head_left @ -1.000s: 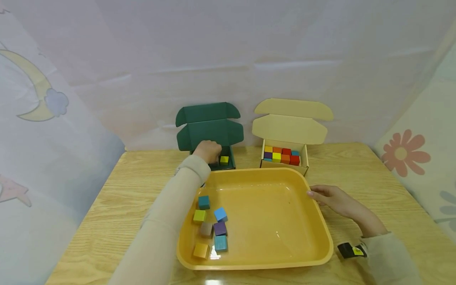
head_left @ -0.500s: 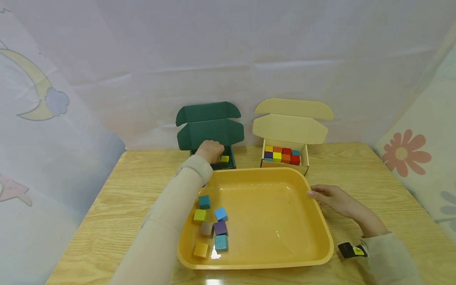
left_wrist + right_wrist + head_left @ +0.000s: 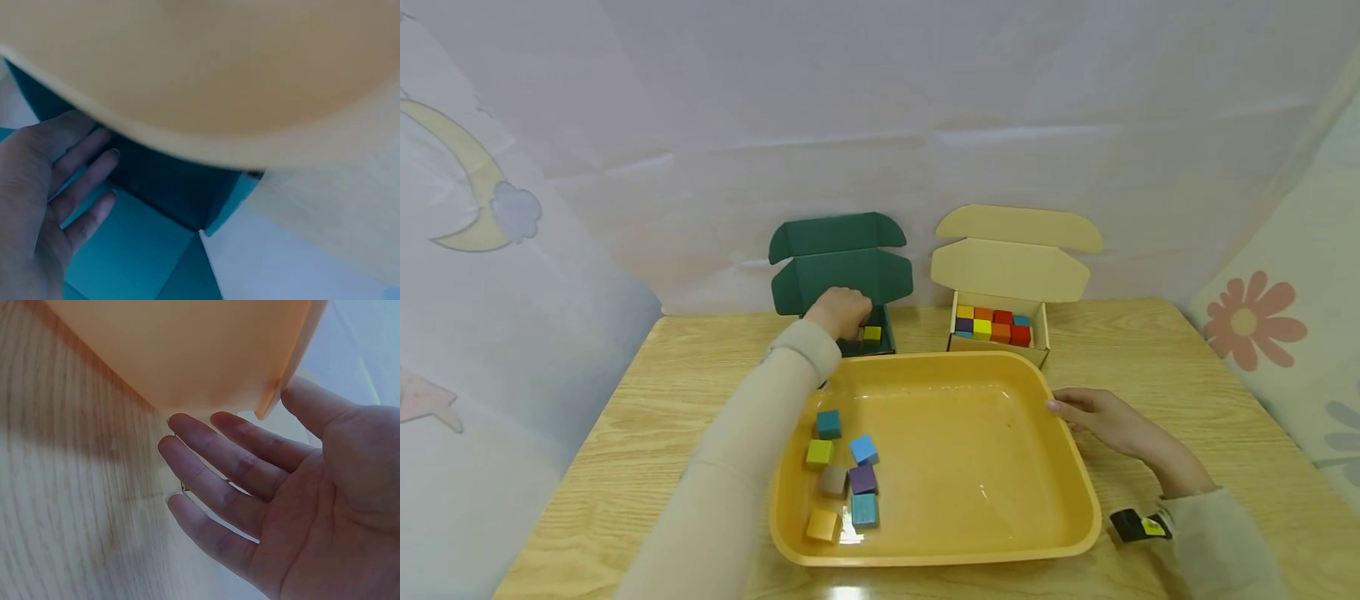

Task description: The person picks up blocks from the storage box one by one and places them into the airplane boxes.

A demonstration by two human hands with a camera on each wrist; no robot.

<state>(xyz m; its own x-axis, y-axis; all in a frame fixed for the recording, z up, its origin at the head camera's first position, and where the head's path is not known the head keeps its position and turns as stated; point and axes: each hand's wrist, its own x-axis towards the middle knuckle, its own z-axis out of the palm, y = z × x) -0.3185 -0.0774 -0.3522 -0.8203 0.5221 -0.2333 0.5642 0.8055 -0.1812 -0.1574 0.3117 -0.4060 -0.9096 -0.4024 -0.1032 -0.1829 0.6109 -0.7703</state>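
My left hand (image 3: 841,312) reaches down into the open green box (image 3: 887,329) at the back. A greyish cube (image 3: 852,342) shows just under the hand, beside a yellow-green cube (image 3: 872,335). In the left wrist view the tray's rim hides the thumb and index fingertips, and the other fingers bend loosely; I cannot tell whether they hold the cube. My right hand (image 3: 1097,417) is at the right side of the yellow tray (image 3: 985,550). Its thumb touches the rim, and in the right wrist view its fingers (image 3: 215,487) extend loosely below, outside the tray wall.
Several cubes lie in the tray's left part, among them a purple cube (image 3: 862,479) and an orange-yellow cube (image 3: 823,526). Behind the tray stands an open cream box (image 3: 1011,271) holding several coloured cubes. A black strap (image 3: 1126,525) is by the right sleeve.
My left hand shifts slightly inside the green box, and the greyish cube under it, covered half a second ago, shows again. The right hand and the cubes in the tray stay put.
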